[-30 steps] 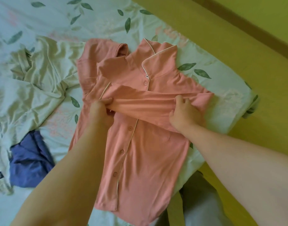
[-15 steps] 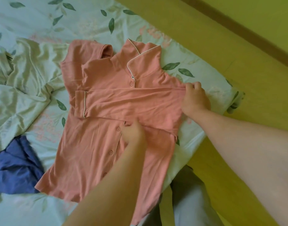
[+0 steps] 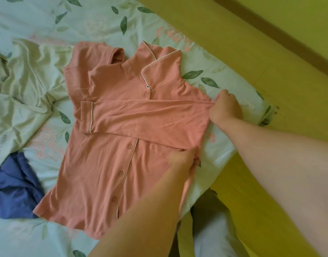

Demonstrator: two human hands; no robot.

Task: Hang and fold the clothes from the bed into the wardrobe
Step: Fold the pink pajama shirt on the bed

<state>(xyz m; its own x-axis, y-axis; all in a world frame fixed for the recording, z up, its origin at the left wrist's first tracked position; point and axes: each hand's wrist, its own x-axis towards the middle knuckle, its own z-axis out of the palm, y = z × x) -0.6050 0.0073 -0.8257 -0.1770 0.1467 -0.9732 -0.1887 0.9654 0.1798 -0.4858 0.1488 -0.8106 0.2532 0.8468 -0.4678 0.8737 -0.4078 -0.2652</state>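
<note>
Leaf-print bed (image 3: 96,25) under a flat pink button shirt (image 3: 96,173), crumpled pale-green garment (image 3: 24,86) and blue garment (image 3: 13,191) at left.

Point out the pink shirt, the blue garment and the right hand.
pink shirt (image 3: 96,173): head view, lower front panel.
blue garment (image 3: 13,190): head view, crumpled middle.
right hand (image 3: 226,110): head view, back of the hand.
</note>
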